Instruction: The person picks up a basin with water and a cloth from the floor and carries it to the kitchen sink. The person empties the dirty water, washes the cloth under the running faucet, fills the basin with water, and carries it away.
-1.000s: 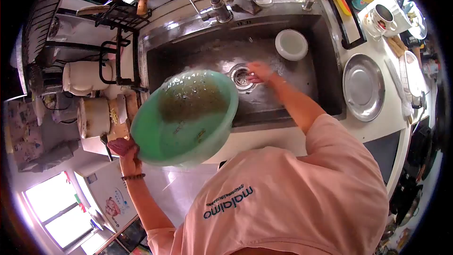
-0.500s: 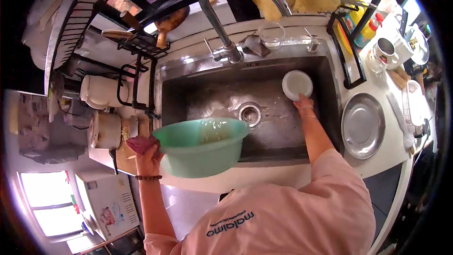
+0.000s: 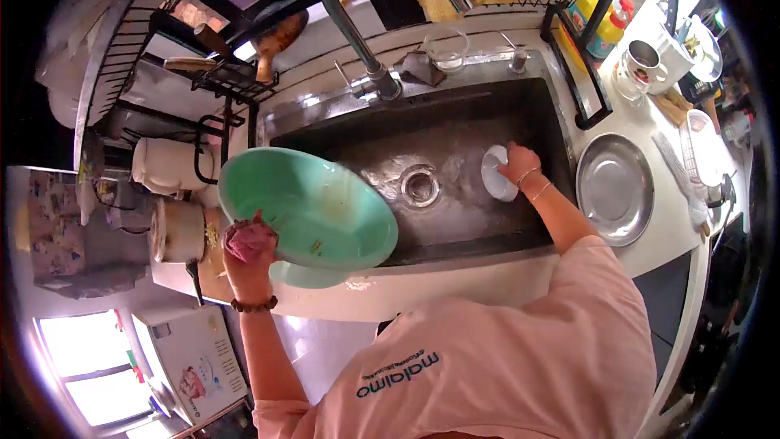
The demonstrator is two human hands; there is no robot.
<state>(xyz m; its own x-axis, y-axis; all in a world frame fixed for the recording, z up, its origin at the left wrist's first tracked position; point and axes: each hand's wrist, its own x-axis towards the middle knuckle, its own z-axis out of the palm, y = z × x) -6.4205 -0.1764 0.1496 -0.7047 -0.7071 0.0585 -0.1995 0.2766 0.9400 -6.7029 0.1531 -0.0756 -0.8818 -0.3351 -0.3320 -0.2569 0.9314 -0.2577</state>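
Note:
My left hand (image 3: 248,270) is closed on a bunched pink cloth (image 3: 250,241) and the near left rim of a green plastic basin (image 3: 349,223). The basin is tilted over the left part of the steel sink (image 3: 455,236), with its inside facing me and small bits clinging to its wall. A white bowl (image 3: 497,177) is in my right hand (image 3: 520,164), tipped on its side in the right half of the sink. Its lower edge is near the sink floor; I cannot tell whether they touch. My right fingers grip the bowl's rim. Wet streaks surround the drain (image 3: 419,185).
A curved faucet (image 3: 357,32) rises behind the sink. On the right counter lies a round metal plate (image 3: 615,187), with a metal mug (image 3: 642,63) beyond it. A glass bowl (image 3: 447,50) stands on the back ledge. Pots (image 3: 177,228) and a black rack are at left.
The basin has turned so its inside now faces me, and it has shifted left. My right hand has brought the white bowl lower and tipped it sideways. The view has shifted slightly.

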